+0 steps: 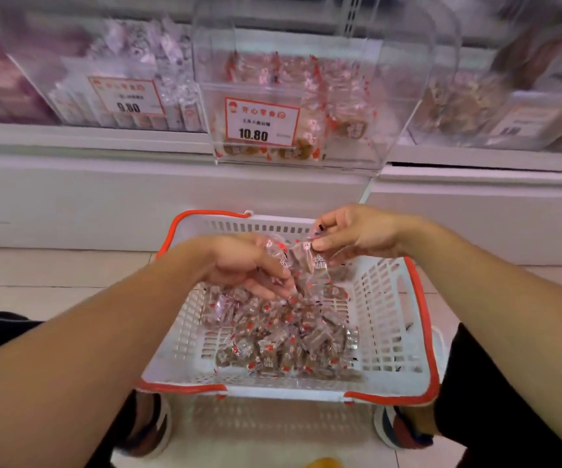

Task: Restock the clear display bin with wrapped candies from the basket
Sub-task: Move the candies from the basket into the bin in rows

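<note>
While a good heap of wrapped candies (286,336) lies on the floor of the basket (387,332), we judge the restocking to be somewhere in the middle. The clear bin (350,130), straight beyond the basket's far rim and marked by the 10.80 price tag (261,121), already holds candies piled toward its back, yet its front right corner looks bare, so there is room for more. Many handfuls remain, as far as we can tell.

Over the far half of the basket, we hold a bunch of candies (303,261) between both hands. Our left hand (245,265) has its fingers curled around the lower part of the bunch, and our right hand (350,234) pinches the top wrappers between thumb and fingertips.

The bunch hangs with its long axis running up from the heap toward the basket's far right corner, upper end nearest the bin. The loose candies in the basket lie every which way, with no common direction. The basket's own long side runs toward the bin.
</note>
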Demonstrator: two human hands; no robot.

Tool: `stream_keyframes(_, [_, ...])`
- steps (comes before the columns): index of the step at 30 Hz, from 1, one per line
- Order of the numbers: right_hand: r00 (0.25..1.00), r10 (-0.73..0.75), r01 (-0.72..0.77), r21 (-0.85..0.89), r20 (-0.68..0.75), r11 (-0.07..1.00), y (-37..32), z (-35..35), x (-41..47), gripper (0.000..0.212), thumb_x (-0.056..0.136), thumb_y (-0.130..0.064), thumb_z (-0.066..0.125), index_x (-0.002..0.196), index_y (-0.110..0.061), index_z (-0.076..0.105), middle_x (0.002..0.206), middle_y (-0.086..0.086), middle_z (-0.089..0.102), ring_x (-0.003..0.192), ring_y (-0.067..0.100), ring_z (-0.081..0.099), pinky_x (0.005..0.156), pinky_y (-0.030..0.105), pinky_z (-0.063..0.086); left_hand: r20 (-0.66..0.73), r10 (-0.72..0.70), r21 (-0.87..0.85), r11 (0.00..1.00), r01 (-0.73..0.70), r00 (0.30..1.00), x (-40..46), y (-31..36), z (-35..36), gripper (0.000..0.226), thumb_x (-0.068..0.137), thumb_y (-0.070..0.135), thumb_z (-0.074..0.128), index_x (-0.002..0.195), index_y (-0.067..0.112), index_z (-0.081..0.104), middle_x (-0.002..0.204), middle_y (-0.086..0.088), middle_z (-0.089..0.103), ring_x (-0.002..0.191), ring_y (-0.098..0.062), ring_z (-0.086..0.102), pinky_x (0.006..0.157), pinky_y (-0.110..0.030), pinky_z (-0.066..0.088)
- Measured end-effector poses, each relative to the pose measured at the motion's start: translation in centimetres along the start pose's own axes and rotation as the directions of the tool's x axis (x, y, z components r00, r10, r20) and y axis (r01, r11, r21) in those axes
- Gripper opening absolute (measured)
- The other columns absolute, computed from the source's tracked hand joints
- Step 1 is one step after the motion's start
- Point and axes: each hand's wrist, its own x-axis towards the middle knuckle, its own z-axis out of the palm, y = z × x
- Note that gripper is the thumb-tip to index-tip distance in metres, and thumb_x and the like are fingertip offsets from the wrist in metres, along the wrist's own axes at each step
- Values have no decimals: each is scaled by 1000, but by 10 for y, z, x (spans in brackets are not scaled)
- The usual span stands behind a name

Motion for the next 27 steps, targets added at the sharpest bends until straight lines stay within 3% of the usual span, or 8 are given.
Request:
stream_keyframes(2, [997,-60,63,-61,48,996,-28,-7,-17,20,90,-5,64,110,-1,64,91,7,66,83,19,61,71,23,59,-4,-6,61,998,6,1000,-25,30,0,27,77,11,69,100,-2,62,98,-16,71,85,-21,74,58,-27,60])
stream_keyframes(4, [986,-150,157,-108,67,982,-53,-9,-34,19,87,-12,67,105,-5,68,90,7,67,83,16,62,73,23,57,35,10,60,998,-12,999,-51,55,4,20,79,12,66,95,1,60,93,-14,64,83,-23,72,64,-32,60])
stream_keyframes(7, [953,-304,304,-21,24,952,-75,-5,-54,19,83,-17,69,101,-15,73,93,8,72,82,13,66,73,23,57,204,57,-84,996,-40,977,-83,77,13,12,89,11,59,99,5,58,95,-11,60,93,-27,64,85,-44,55])
stream_keyframes(10, [897,-435,438,31,-76,898,-81,1,-65,21,79,-16,70,99,-19,75,88,3,74,76,10,68,68,21,56,278,187,-222,967,-127,942,-96,88,22,22,90,18,57,105,5,68,106,-14,68,101,-28,65,90,-40,55])
stream_keyframes(13, [825,-515,541,64,-232,839,-93,0,-67,21,77,-14,70,98,-14,73,81,2,73,70,9,68,63,19,55,169,293,-296,926,-236,941,-94,101,30,23,91,14,57,104,0,68,107,-21,66,100,-31,67,82,-33,59])
stream_keyframes(17, [768,-544,600,80,-340,796,-102,-3,-72,14,75,-14,72,89,-15,74,81,1,72,72,10,68,64,21,56,170,366,-302,903,-305,915,-94,117,34,30,87,19,61,112,4,69,122,-22,65,108,-34,67,75,-30,60])
stream_keyframes(23, [663,-610,678,3,-435,735,-106,5,-76,22,71,-12,75,92,-6,73,81,9,74,71,17,71,66,22,57,106,369,-8,929,-370,923,-95,127,29,40,78,47,68,102,16,73,105,-13,74,95,-27,73,61,-21,58])
stream_keyframes(27, [602,-667,715,-76,-439,695,-108,12,-79,19,73,-10,75,91,-6,73,84,9,76,77,17,73,69,21,57,147,334,90,933,-349,931,-95,129,28,60,67,57,75,107,14,63,98,-9,74,76,-21,74,49,-18,53])
